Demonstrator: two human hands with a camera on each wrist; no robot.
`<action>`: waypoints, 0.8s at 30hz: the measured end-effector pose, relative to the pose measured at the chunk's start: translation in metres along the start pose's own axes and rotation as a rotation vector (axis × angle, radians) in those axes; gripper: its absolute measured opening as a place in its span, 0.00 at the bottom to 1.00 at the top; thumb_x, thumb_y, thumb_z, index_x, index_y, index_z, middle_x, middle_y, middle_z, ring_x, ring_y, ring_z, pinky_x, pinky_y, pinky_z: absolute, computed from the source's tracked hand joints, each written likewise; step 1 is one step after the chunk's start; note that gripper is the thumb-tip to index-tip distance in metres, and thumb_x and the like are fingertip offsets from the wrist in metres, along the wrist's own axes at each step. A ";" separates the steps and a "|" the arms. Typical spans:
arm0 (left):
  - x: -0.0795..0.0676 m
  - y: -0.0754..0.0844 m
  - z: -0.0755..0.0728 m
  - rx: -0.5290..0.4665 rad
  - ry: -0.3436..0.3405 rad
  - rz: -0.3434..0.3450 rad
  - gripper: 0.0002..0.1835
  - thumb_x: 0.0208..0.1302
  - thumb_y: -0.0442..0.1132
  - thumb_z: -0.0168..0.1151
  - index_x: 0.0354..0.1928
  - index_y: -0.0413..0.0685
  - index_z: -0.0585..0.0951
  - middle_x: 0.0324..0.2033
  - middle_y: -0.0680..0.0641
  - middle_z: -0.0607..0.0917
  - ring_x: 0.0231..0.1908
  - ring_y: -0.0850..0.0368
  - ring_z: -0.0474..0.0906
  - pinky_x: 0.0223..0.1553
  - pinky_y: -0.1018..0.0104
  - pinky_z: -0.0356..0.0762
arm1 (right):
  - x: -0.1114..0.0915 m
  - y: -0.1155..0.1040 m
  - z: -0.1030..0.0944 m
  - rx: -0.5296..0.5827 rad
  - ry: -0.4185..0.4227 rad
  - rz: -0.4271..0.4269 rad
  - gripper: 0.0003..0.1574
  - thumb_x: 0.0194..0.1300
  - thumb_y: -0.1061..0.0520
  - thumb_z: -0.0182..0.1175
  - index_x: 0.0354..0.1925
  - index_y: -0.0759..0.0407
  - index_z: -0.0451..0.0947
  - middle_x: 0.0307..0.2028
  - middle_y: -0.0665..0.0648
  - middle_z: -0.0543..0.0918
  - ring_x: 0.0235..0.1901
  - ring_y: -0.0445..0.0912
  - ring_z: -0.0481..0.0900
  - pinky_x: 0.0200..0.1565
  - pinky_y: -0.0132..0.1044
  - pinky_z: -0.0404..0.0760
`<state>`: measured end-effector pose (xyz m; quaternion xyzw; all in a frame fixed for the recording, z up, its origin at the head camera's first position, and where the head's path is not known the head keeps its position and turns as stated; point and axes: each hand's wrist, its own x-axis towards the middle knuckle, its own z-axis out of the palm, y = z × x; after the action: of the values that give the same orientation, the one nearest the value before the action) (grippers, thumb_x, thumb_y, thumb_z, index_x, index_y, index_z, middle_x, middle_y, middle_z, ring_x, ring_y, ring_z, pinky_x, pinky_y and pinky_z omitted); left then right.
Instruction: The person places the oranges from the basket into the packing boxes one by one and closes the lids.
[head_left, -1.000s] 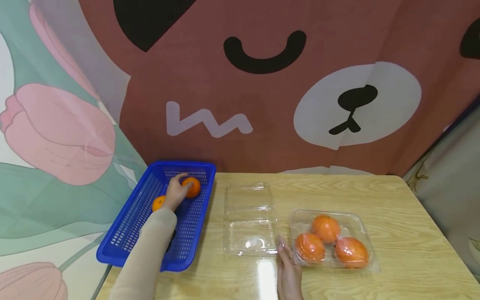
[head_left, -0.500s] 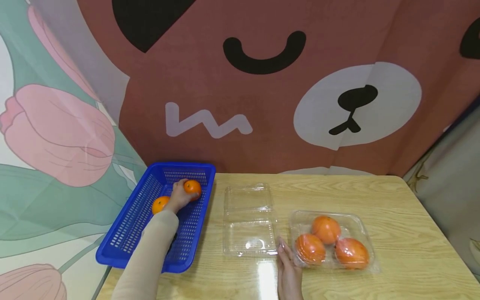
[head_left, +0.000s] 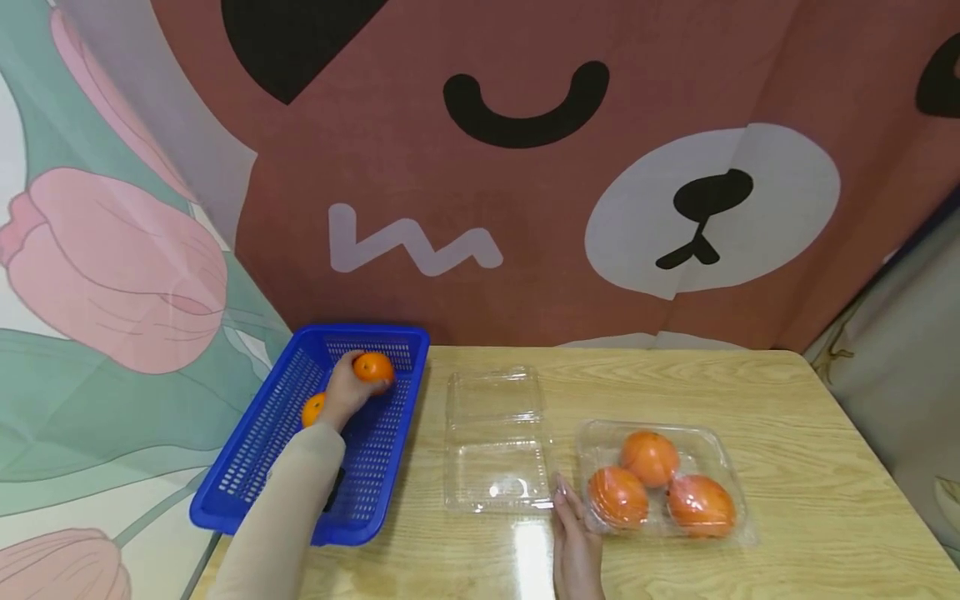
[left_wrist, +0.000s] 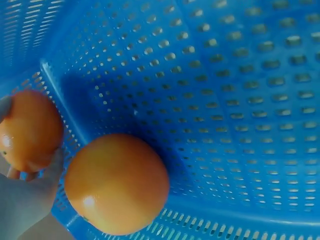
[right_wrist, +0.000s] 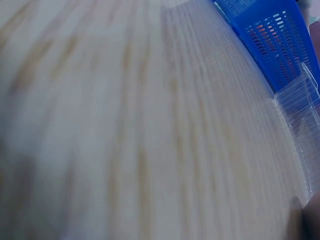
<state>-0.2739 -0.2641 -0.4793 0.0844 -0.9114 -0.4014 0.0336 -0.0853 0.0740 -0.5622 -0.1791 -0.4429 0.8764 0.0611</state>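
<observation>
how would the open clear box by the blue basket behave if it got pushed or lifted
The open clear box is probably light and a bit bendy, as its see-through walls look thin. Lying opened out on the smooth-looking table, it would likely slide rather than roll if pushed, though the right hand by its near corner might check it.

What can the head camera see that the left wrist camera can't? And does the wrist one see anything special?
Only the head view shows the big bear picture, the right hand, the open clear box and the clear pack with three orange fruits.

Only the left wrist view shows the loose fruit whole; the head view has it partly hidden.

Both show the blue basket and the left hand gripping another fruit.
</observation>
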 end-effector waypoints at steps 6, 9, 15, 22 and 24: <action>-0.008 0.011 -0.010 -0.064 0.040 0.018 0.43 0.52 0.43 0.70 0.66 0.41 0.59 0.59 0.35 0.66 0.53 0.39 0.68 0.55 0.44 0.66 | 0.000 0.000 0.000 0.006 -0.002 -0.005 0.19 0.67 0.58 0.54 0.55 0.57 0.75 0.53 0.46 0.78 0.54 0.34 0.71 0.54 0.25 0.67; -0.013 0.025 -0.016 -0.089 0.044 0.039 0.42 0.52 0.46 0.69 0.66 0.43 0.59 0.59 0.36 0.66 0.54 0.40 0.68 0.55 0.45 0.67 | -0.001 0.001 0.000 0.009 0.002 -0.008 0.18 0.67 0.59 0.54 0.55 0.56 0.75 0.52 0.45 0.79 0.54 0.34 0.72 0.54 0.25 0.67; -0.028 0.059 -0.027 -0.115 0.005 0.085 0.43 0.53 0.51 0.69 0.67 0.50 0.59 0.60 0.39 0.67 0.53 0.42 0.68 0.55 0.45 0.67 | -0.001 0.001 0.000 0.027 0.004 -0.020 0.15 0.67 0.60 0.54 0.51 0.55 0.78 0.51 0.45 0.80 0.54 0.36 0.72 0.54 0.25 0.68; -0.045 0.081 -0.029 -0.128 -0.049 0.137 0.41 0.52 0.52 0.69 0.66 0.52 0.61 0.58 0.42 0.68 0.52 0.44 0.69 0.54 0.47 0.69 | -0.001 0.000 0.000 0.020 0.003 -0.008 0.16 0.67 0.60 0.54 0.52 0.57 0.77 0.52 0.45 0.79 0.55 0.37 0.72 0.54 0.26 0.68; -0.049 0.086 -0.029 -0.122 -0.061 0.152 0.41 0.51 0.51 0.70 0.65 0.52 0.61 0.58 0.43 0.68 0.52 0.45 0.70 0.53 0.48 0.70 | -0.001 -0.001 0.000 0.023 0.002 -0.010 0.16 0.67 0.60 0.54 0.52 0.57 0.77 0.52 0.46 0.79 0.55 0.37 0.72 0.54 0.26 0.68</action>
<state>-0.2334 -0.2191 -0.3965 0.0003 -0.8896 -0.4549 0.0413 -0.0844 0.0741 -0.5614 -0.1770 -0.4334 0.8810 0.0678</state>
